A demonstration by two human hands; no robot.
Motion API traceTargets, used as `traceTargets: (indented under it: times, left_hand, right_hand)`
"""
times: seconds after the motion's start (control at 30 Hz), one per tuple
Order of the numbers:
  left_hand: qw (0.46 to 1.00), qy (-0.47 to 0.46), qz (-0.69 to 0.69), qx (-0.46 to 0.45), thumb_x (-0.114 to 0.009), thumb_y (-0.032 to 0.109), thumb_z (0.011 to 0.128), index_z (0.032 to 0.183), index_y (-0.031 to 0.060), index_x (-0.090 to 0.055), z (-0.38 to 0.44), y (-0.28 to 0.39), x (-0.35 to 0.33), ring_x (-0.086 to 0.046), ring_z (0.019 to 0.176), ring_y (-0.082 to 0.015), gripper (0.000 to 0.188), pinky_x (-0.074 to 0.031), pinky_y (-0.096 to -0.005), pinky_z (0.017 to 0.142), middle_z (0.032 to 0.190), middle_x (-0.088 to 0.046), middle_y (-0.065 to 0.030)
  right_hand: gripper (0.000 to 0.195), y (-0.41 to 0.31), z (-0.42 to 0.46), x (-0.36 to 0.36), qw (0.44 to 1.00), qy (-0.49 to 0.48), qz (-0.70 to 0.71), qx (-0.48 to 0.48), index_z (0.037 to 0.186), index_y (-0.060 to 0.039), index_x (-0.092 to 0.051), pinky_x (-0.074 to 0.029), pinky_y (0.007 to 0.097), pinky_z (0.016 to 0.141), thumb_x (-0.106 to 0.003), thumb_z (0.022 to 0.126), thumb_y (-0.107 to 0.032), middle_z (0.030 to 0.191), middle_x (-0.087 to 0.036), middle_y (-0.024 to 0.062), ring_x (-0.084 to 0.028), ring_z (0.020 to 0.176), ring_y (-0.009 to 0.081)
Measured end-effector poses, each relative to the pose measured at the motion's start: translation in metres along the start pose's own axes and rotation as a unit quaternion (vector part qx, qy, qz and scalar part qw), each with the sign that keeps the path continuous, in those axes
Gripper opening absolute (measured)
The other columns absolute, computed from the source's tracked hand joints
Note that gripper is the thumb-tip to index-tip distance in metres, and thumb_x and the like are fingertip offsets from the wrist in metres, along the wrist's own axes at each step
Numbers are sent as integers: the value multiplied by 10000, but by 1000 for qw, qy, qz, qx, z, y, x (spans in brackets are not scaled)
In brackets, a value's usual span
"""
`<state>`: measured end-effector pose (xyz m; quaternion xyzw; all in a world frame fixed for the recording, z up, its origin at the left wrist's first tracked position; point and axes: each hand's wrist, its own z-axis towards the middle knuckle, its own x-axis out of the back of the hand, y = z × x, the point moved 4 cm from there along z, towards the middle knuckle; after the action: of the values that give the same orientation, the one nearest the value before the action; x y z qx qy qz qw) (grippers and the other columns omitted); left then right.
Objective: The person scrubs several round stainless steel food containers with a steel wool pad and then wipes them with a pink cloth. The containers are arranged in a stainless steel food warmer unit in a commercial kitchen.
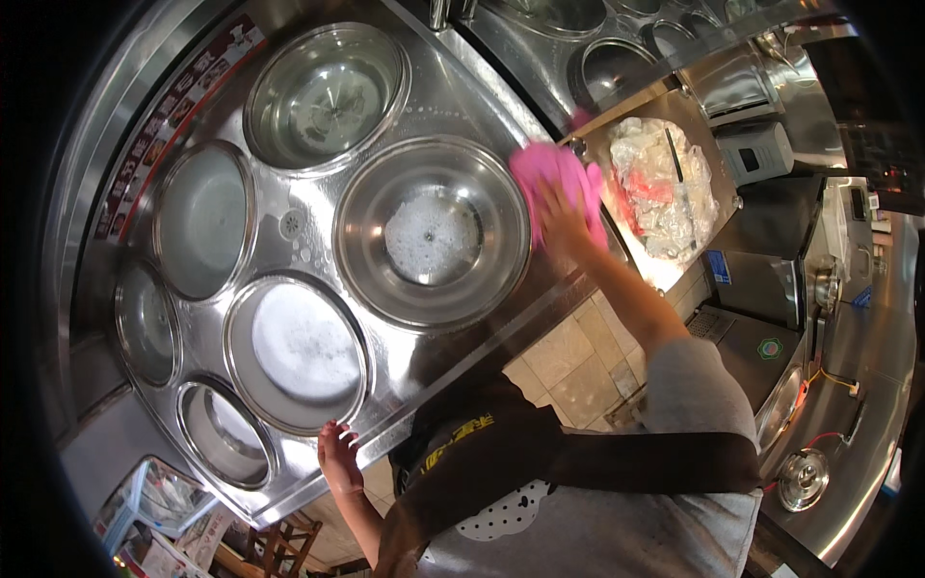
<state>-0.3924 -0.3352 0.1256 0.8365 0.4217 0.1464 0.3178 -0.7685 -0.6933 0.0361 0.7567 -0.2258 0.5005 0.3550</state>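
A blurred pink cloth [560, 184] lies bunched beneath my right hand [564, 217], pressed to the steel counter [390, 347] right of a wide round metal basin [498, 253]. Foamy liquid covers the middle of that basin's bottom. My left hand [338, 451], empty with fingers slightly apart, is at the counter's front edge, beside the rim of a round pot [238, 347] set into the counter. Whitish liquid shows in this pot. Whether the left fingertips touch the rim, I cannot tell.
Several more round inset pots, including a large one [264, 108] with clear liquid, fill the counter's left side. A small drain [291, 224] lies between them. Bagged items [665, 191] sit on a low cart [701, 130] at right. A blue-rimmed bin [155, 498] stands lower left.
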Motion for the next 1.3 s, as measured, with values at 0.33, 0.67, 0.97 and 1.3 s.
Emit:
traceTargets:
  times: [0.33, 0.67, 0.97, 1.3]
  left_hand:
    - [995, 51, -14, 84, -509, 328, 802, 950, 107, -495, 27, -16, -4, -499, 667, -150, 266, -376, -234, 559, 805, -522, -32]
    - [983, 172, -17, 68, -503, 223, 792, 1030, 83, -471, 16, 14, 4, -513, 705, -142, 278, -384, -220, 552, 854, -531, -46]
    - [890, 452, -34, 51, -571, 313, 724, 1039, 105, -500, -14, -51, 96, -512, 720, -146, 385, -386, -276, 559, 837, -527, -37]
    - [887, 378, -88, 252, -512, 378, 776, 1118, 167, -394, -18, -169, 147, -510, 801, -221, 419, -400, -331, 603, 980, -497, -54]
  right_hand:
    - [434, 44, 81, 3, 990, 106, 94, 19, 1194, -264, -416, -197, 488, 935, -455, 765, -316, 1328, -275, 28, -227, 1230, 224]
    - [493, 73, 319, 62, 956, 243, 157, -53, 1222, -254, -392, -148, 452, 992, -419, 771, -450, 1346, -202, 115, -189, 1220, 353]
    - [482, 25, 211, 31, 968, 140, 187, 94, 1232, -231, -379, -188, 445, 978, -470, 783, -383, 1335, -228, 114, -269, 1188, 322]
    - [464, 42, 399, 47, 961, 201, 187, -22, 1220, 1, -338, -255, 360, 958, -363, 801, -196, 1186, -416, 181, -377, 1115, 283]
